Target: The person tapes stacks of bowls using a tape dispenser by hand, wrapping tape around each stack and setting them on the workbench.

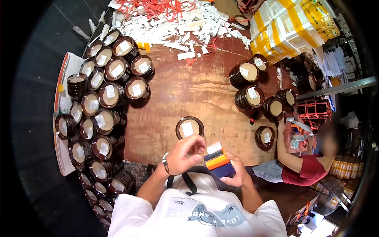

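So I'm standing here looking at this big wooden surface (169, 94), and its whole left edge is packed with stacks of brown-rimmed dishes (117, 71), most of them with a white label on top. They run from the far left corner down past the near left one, with a long white panel (65, 114) propped behind them. Along the far edge there's a right mess: broken white foam bits (189, 27) with red straps (169, 8) tangled over them.

Near the middle of the near edge is the person's left hand (185, 156), holding nothing, fingers half curled and thumb apart from them. It overlaps the near rim of a lone dish (196, 128) sitting flat with its own white label; can't tell from here if they touch. Just beside that, the right hand (237, 172) is wrapped around a blue-and-orange dispenser (219, 165), with a white tab (214, 147) poking up.

Over by the right edge, more dish stacks (252, 94), then yellow-taped white boxes (280, 29) at the far right corner. Past the edge, a co-worker in a red top (302, 170) has an arm reaching toward those stacks.
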### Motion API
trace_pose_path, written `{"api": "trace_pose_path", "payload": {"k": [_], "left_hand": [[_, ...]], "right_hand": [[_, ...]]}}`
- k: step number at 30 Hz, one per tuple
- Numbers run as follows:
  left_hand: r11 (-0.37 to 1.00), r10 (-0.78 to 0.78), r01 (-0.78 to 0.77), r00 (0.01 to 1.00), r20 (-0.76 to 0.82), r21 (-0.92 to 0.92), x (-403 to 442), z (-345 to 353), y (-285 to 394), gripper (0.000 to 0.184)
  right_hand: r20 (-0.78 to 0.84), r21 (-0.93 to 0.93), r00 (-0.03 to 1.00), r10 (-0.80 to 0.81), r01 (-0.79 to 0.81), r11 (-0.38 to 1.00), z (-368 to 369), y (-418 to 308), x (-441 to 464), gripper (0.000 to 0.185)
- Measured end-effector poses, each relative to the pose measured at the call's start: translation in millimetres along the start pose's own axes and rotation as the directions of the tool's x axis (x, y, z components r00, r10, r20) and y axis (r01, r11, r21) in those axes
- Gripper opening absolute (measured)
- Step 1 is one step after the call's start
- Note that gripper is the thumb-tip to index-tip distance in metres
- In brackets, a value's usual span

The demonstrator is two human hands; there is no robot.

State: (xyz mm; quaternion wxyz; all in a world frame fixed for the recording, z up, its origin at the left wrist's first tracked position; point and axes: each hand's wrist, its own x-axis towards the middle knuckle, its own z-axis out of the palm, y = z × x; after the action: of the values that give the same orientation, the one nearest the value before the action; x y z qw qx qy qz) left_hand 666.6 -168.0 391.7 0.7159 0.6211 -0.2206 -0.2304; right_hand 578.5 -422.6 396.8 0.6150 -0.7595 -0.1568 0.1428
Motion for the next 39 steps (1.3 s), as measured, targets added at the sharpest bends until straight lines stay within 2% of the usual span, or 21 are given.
{"api": "trace_pose_path", "payload": {"k": [1, 2, 3, 5, 6, 8, 12, 15, 17, 21, 23, 25, 27, 28, 29, 31, 33, 35, 36, 38, 39], "left_hand": [[0.995, 0.064, -0.070, 0.994, 0.084, 0.066, 0.8, -1.4, 14.5, 0.061], [0.986, 0.137, -0.146, 0.984, 0.111, 0.078, -1.2, -1.4, 25.4, 0.051], [0.985, 0.147, -0.156, 0.983, 0.108, 0.074, -7.1, -2.9, 33.4, 0.051], [0.995, 0.059, -0.072, 0.983, 0.175, 0.072, -21.4, -7.6, 46.3, 0.037], [0.992, 0.076, -0.093, 0.982, 0.175, 0.091, -25.9, -11.0, 52.0, 0.025], [0.991, 0.079, -0.097, 0.979, 0.186, 0.091, -33.3, -18.6, 54.6, 0.024], [0.991, 0.082, -0.105, 0.967, 0.240, 0.085, -42.4, -36.9, 56.3, 0.023], [0.991, 0.085, -0.112, 0.956, 0.280, 0.080, -46.7, -46.3, 60.1, 0.021], [0.982, 0.071, -0.120, 0.950, 0.304, 0.145, -49.7, -51.0, 64.2, 0.018], [0.976, 0.093, -0.144, 0.954, 0.285, 0.164, -57.5, -53.4, 62.5, 0.016], [0.956, 0.088, -0.143, 0.972, 0.216, 0.256, -59.4, -52.1, 63.4, 0.015], [0.953, 0.155, -0.189, 0.976, 0.155, 0.236, -62.1, -45.8, 51.3, 0.018], [0.985, 0.096, -0.110, 0.990, 0.104, 0.136, -64.9, -40.1, 44.2, 0.020], [0.997, 0.029, -0.038, 0.992, 0.127, 0.071, -65.5, -40.1, 46.4, 0.022], [0.999, -0.028, 0.032, 0.986, 0.167, -0.018, -65.8, -39.8, 35.7, 0.021], [0.912, -0.072, 0.149, 0.976, 0.206, -0.382, -66.4, -33.8, 21.9, 0.020], [0.906, -0.073, 0.155, 0.974, 0.214, -0.394, -68.0, -30.9, 10.3, 0.020], [0.898, -0.075, 0.162, 0.972, 0.221, -0.409, -69.9, -27.6, -0.1, 0.019], [0.886, -0.111, 0.181, 0.977, 0.185, -0.427, -70.8, -26.1, -2.8, 0.019], [0.873, -0.144, 0.195, 0.979, 0.145, -0.447, -72.5, -25.7, -3.5, 0.019], [0.988, -0.066, 0.066, 0.998, 0.009, -0.142, -74.1, -26.7, 6.0, 0.017]], "right_hand": [[0.019, -0.022, 0.999, -0.046, 0.046, 0.999, 6.5, -10.9, 0.8, 0.055], [0.039, -0.045, 0.995, -0.092, 0.094, 0.995, 12.0, -20.9, 1.5, 0.055], [0.043, -0.055, 0.995, -0.093, 0.096, 0.994, 17.4, -30.7, 1.9, 0.055], [0.000, -0.154, 0.994, -0.112, 0.111, 0.982, 30.2, -45.7, 1.1, 0.055], [0.001, -0.158, 0.994, -0.110, 0.109, 0.981, 34.7, -48.1, -1.4, 0.055], [0.040, -0.252, 0.996, -0.078, 0.086, 0.964, 40.8, -50.3, -5.2, 0.054], [0.058, -0.278, 0.991, -0.124, 0.135, 0.951, 53.4, -68.8, 4.0, 0.054], [0.140, -0.282, 0.984, -0.112, 0.148, 0.948, 59.0, -75.4, 7.1, 0.053], [0.169, -0.269, 0.979, -0.112, 0.155, 0.951, 61.8, -78.4, 10.6, 0.054], [0.204, -0.284, 0.973, -0.104, 0.160, 0.945, 65.0, -83.8, 11.7, 0.053], [0.147, -0.260, 0.983, -0.114, 0.150, 0.954, 66.8, -90.4, 15.4, 0.051], [0.150, -0.283, 0.984, -0.092, 0.132, 0.950, 62.6, -91.9, 10.3, 0.051], [0.183, -0.271, 0.978, 0.097, -0.045, 0.962, 59.1, -82.9, 4.4, 0.052], [0.168, -0.252, 0.983, 0.075, -0.031, 0.967, 60.0, -81.5, 4.3, 0.052], [0.169, -0.259, 0.984, 0.065, -0.019, 0.966, 60.8, -79.6, 3.7, 0.052], [0.158, -0.201, 0.984, 0.080, -0.048, 0.978, 63.2, -73.3, 1.1, 0.052], [0.174, -0.205, 0.981, 0.082, -0.045, 0.978, 62.7, -66.7, -0.9, 0.054], [0.214, -0.136, 0.967, 0.141, -0.114, 0.984, 63.1, -68.8, 0.1, 0.052], [0.214, -0.137, 0.967, 0.141, -0.113, 0.984, 64.6, -71.2, 0.4, 0.052], [0.158, -0.063, 0.944, 0.288, -0.282, 0.957, 67.8, -76.3, 1.0, 0.049], [0.159, -0.066, 0.945, 0.287, -0.280, 0.958, 67.3, -75.5, 1.5, 0.049]]}}
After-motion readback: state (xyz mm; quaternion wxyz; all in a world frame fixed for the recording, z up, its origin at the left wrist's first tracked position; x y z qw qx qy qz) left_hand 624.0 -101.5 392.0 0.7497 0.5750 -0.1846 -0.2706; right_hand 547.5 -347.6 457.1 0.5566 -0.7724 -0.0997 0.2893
